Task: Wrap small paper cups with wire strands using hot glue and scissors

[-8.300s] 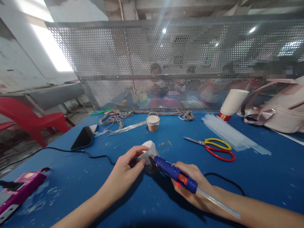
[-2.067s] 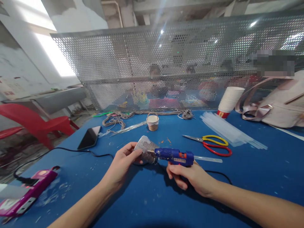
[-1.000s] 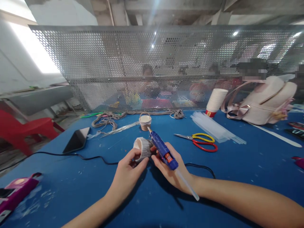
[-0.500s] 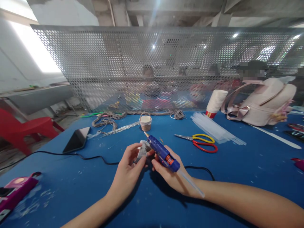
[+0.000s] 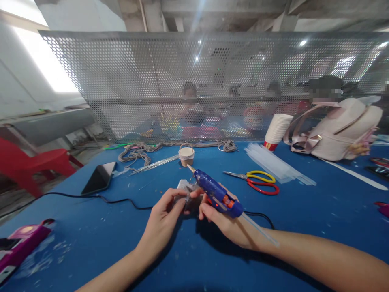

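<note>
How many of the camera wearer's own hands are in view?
2: the left hand, holding the small grey piece, and the right hand, holding the blue glue gun. Each is partly covered by what it holds.

No lettering, brand or number can be read. The red band (image 5: 269, 146) on the stack of paper cups (image 5: 278, 127), far right, bears small yellowish marks, too blurred to decipher; the pale strip (image 5: 220, 205) along the hot glue gun (image 5: 212, 188) is equally illegible.

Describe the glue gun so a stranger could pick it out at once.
Look at the blue table, then the right hand above it. That hand holds the glue gun, its nozzle pointing roughly toward the small basket. Dark blue, with a clear stick out the back, it stands apart from the grayish piece in the left hand.
</note>
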The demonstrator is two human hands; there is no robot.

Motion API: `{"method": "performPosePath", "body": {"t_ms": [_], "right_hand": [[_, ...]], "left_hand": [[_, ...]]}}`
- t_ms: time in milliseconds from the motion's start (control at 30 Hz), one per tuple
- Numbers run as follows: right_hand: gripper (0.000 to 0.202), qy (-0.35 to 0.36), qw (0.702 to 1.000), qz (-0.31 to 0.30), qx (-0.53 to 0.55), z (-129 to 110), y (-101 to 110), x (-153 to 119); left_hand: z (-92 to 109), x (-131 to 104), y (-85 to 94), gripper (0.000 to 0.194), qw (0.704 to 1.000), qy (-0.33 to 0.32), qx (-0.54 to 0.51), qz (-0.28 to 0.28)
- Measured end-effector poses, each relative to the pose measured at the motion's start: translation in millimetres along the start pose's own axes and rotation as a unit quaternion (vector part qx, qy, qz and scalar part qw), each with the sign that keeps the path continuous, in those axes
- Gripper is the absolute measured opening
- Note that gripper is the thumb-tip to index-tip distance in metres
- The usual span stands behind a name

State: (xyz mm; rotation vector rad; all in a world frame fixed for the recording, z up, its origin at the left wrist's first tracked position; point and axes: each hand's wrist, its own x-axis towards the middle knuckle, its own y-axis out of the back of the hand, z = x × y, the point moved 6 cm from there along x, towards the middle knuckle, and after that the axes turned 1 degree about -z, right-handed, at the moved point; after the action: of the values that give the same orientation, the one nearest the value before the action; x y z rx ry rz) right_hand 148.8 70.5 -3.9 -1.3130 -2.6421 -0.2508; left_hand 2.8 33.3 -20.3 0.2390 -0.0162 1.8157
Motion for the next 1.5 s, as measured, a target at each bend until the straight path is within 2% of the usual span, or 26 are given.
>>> {"method": "performPosePath", "body": {"t_ms": [100, 200, 333, 500, 833, 1000, 1133, 1500], "right_hand": [[0.017, -0.044, 0.999, 0.002, -0.014, -5.1, 13.1, -2.4], [0.023, -0.107, 0.993, -0.039, -0.031, 3.5, 19.8, -3.4], [0.023, -0.176, 0.982, -0.064, 0.032, 17.0, 22.4, -2.7], [0.02, -0.215, 0.97, -0.083, 0.082, 16.4, 21.6, -3.4], [0.018, -0.24, 0.968, -0.072, 0.021, 12.9, 21.3, -5.3], [0.019, -0.247, 0.966, -0.072, 0.006, 15.6, 20.9, -5.6], [0.02, -0.248, 0.965, -0.082, 0.007, 18.0, 20.8, -6.0], [0.025, -0.244, 0.966, -0.085, 0.026, 17.5, 19.7, -6.5]], "left_hand": [[-0.7, 0.2, 2.6, 0.015, 1.0, 0.006, -0.006, 0.015], [-2.0, 0.0, 3.8, 0.015, 1.0, 0.013, -0.01, 0.017], [-3.8, -0.8, 6.9, 0.016, 0.999, 0.018, -0.014, 0.023], [-3.6, -0.1, 8.9, 0.017, 0.999, 0.018, -0.012, 0.027], [-2.8, 0.4, 8.7, 0.014, 1.0, 0.013, -0.002, 0.022], [-1.5, 0.9, 8.0, 0.011, 1.0, -0.013, 0.021, 0.015], [-0.5, 0.7, 7.2, 0.01, 0.999, -0.029, 0.033, 0.011], [-0.7, -0.2, 7.7, 0.016, 0.998, -0.02, 0.049, 0.013]]}}
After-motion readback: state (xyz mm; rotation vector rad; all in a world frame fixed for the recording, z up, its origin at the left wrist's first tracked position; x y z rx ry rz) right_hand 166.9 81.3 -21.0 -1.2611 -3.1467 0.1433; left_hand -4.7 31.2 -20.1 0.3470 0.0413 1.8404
